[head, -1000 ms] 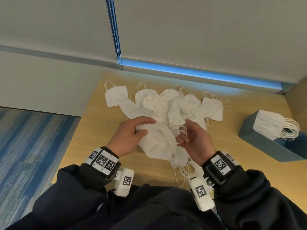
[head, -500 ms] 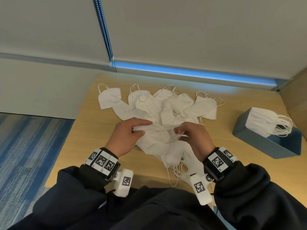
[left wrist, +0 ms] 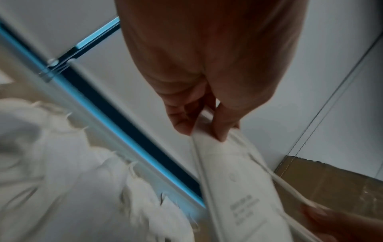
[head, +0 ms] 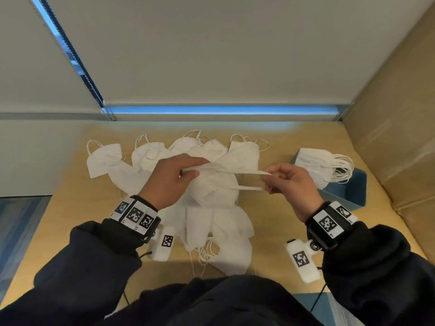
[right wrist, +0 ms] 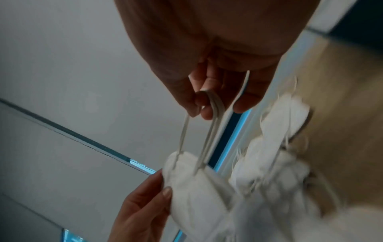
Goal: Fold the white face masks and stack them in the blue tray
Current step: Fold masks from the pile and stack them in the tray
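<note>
Head view, table [head: 70, 208]: a light wooden top runs from the window blind at the far edge to the person's dark sleeves at the near edge.
Loose masks [head: 150, 156]: a spread of unfolded white face masks lies across the middle of the table, overlapping, ear loops trailing; more of them lie under and nearer than the hands.
Blue tray [head: 353, 191]: stands on the table at the right, beside the padded wall panel.
Stacked masks [head: 315, 165]: a pile of folded white masks sits in the tray, loops hanging over its far right side.
Held mask [head: 211, 184]: raised above the pile between both hands, folded flat; the left wrist view shows printed lettering on its face [left wrist: 244, 208].
Left hand [head: 169, 182]: thumb and fingers pinch the mask's left end; the wrist view shows fingertips [left wrist: 221, 131] closed on its edge.
Right hand [head: 292, 184]: fingers curled, pinching the mask's right edge and its ear loops.
Ear loops [right wrist: 211, 104]: hooked over the right hand's fingers and stretched taut back to the mask body.
</note>
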`<move>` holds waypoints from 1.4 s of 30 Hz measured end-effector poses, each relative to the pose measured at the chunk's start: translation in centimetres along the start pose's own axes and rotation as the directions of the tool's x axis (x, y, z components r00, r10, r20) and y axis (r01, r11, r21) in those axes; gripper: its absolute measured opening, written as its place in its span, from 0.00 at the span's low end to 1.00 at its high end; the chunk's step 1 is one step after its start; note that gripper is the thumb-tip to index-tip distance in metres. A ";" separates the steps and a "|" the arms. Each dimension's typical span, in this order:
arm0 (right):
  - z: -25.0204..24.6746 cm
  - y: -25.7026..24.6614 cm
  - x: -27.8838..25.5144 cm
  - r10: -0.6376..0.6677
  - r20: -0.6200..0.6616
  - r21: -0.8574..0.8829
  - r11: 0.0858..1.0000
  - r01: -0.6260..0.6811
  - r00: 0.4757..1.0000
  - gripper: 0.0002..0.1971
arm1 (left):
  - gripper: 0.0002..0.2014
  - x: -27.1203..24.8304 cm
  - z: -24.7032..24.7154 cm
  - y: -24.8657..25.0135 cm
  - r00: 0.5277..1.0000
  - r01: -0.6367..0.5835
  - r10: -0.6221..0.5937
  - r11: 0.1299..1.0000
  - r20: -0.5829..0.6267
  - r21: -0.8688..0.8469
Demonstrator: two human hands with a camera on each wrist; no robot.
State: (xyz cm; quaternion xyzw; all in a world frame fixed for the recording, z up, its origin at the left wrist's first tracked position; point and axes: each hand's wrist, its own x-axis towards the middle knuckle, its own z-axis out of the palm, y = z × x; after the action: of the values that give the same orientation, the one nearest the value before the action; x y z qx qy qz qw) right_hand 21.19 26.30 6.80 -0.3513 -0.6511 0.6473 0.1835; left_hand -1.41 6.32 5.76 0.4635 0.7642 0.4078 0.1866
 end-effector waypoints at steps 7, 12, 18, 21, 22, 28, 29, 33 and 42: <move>-8.3 -2.6 1.2 -0.125 -0.104 0.084 0.987 0.134 0.987 0.05 | 0.13 7.7 4.5 7.0 0.969 -0.231 0.238 0.968 -0.063 0.099; -15.4 -2.6 1.6 -0.116 -0.357 0.149 0.973 0.179 0.927 0.06 | 0.12 12.9 11.8 11.3 0.932 -0.353 0.360 0.929 -0.049 0.112; -21.6 1.4 3.1 -0.022 -0.390 0.010 1.000 0.028 0.920 0.07 | 0.13 18.4 19.7 13.2 0.909 -0.391 0.355 0.908 0.219 0.152; -23.1 4.2 3.8 -0.049 -0.403 -0.224 0.974 -0.046 0.914 0.07 | 0.15 18.9 23.1 12.4 0.876 -0.382 0.265 0.891 0.403 0.244; -23.5 4.8 4.1 -0.080 -0.386 -0.305 0.951 -0.046 0.919 0.07 | 0.16 18.9 23.9 12.0 0.866 -0.376 0.231 0.885 0.443 0.275; -24.3 6.6 6.0 -0.077 -0.267 -0.576 0.812 -0.095 0.961 0.05 | 0.19 19.1 26.0 10.1 0.894 -0.375 0.221 0.845 0.390 0.382; -24.3 6.7 6.5 -0.076 -0.271 -0.588 0.803 -0.103 0.960 0.06 | 0.19 19.3 26.0 9.9 0.906 -0.364 0.226 0.846 0.357 0.389; -23.7 5.9 7.1 -0.109 -0.364 -0.532 0.840 -0.110 0.925 0.09 | 0.15 19.3 25.1 9.6 0.946 -0.287 0.211 0.896 0.244 0.338; -13.0 3.0 3.2 -0.215 -0.115 -0.240 0.953 0.183 0.970 0.05 | 0.05 7.9 15.9 6.7 0.987 0.029 -0.032 0.999 -0.157 -0.023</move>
State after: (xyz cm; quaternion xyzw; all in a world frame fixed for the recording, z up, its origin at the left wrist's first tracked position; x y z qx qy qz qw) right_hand 28.66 37.57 4.42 -0.3470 -0.7386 0.5204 0.2515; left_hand 8.93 21.84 2.36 0.4160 0.7793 0.4483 0.1368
